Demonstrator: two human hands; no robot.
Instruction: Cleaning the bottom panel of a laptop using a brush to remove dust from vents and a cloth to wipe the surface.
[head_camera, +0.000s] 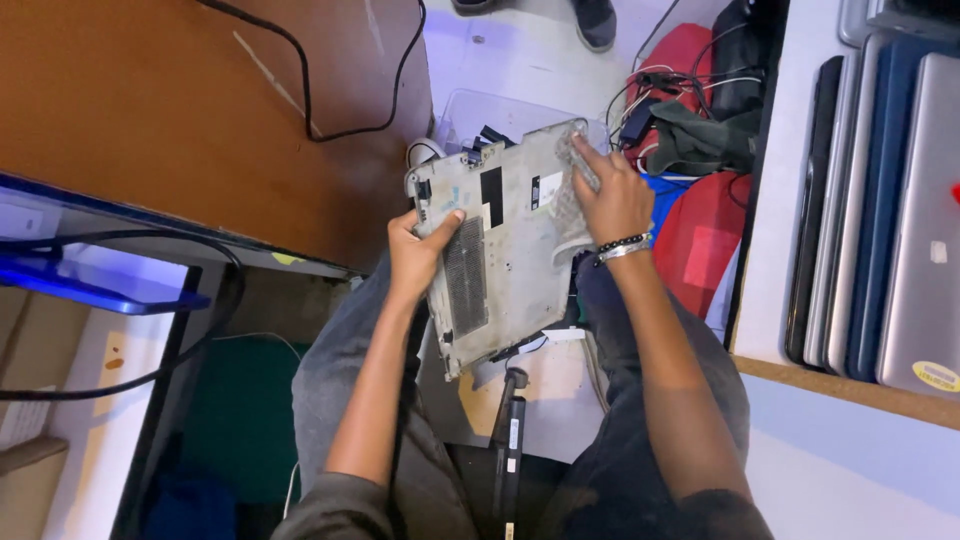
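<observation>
Laptop base gripped by left hand at vent edge; cloth pressed on by right hand; firm, even wiping advised.

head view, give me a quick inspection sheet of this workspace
surface: brown wooden desk at upper left; pale floor below.
job's things: grey laptop base panel, underside up with vent grille showing, held over the lap.
clutter: clear plastic bin behind the panel; long black battery-like bar between the knees; red bags.
hands: left hand grips the panel's left edge; right hand presses its upper right corner, beaded bracelets on the wrist.
cables: black cable across the desk; tangled leads on the bags.
surroundings: shelf with laptops standing on edge at right; another person's shoes at top.
</observation>
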